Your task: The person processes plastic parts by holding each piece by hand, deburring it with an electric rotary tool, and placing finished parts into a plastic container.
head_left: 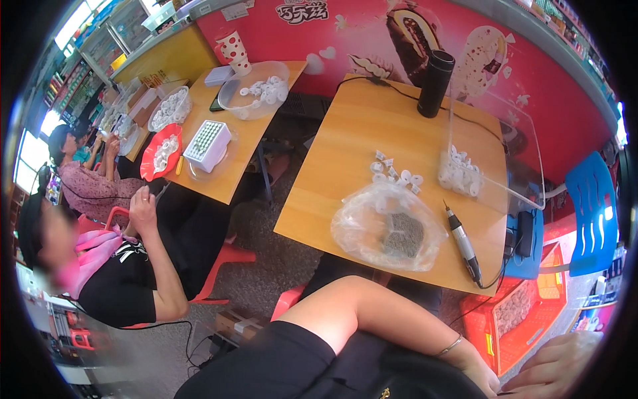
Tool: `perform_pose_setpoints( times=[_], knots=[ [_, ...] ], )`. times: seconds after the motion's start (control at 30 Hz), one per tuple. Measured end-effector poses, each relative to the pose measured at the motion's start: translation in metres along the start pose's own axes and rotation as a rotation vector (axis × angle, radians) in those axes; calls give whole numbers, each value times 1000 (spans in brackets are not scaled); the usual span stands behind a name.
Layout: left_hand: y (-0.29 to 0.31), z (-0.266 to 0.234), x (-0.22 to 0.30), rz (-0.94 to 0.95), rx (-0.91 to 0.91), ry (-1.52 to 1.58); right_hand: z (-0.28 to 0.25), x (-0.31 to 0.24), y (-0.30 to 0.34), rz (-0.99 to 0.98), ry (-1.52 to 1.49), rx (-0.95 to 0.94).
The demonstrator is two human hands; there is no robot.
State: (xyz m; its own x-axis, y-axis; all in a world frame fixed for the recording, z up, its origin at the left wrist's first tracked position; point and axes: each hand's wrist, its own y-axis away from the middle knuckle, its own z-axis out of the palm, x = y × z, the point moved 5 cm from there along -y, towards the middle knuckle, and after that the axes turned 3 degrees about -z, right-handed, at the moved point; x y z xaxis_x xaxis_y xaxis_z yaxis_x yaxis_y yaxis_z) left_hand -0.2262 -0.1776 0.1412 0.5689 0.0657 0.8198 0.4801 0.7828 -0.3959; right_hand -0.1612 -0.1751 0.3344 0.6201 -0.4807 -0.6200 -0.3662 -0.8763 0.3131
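The left hand [480, 374] and right hand [557, 364] are at the near right, by the orange crate [530, 344]. I can't tell if their fingers are apart or gripping. The silver pen-shaped tool [463, 245] lies unheld on the desk [319, 199]. White plastic parts [406, 176] sit loose, more in the clear box [515, 193]; which are done, I can't tell.

I record bold outlined characters [302, 11] along the top of the pink panel [362, 36]. I note brown characters [156, 78] on the yellow panel [179, 58] and a small gold mark [385, 394] on my black clothing [279, 366]. Print on the pale label [236, 12], pink panel's upper left, is too small for me to read.
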Motion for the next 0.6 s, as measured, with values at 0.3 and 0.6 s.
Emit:
perform_pose_setpoints(
  times=[0.3, 0.6],
  knots=[
    [3, 2, 5, 111, -64, -36, 7, -11, 5, 2, 90, 42],
    [0, 4, -10, 28, -37, 311, 5, -21, 9, -30, 101, 123]
  ],
)
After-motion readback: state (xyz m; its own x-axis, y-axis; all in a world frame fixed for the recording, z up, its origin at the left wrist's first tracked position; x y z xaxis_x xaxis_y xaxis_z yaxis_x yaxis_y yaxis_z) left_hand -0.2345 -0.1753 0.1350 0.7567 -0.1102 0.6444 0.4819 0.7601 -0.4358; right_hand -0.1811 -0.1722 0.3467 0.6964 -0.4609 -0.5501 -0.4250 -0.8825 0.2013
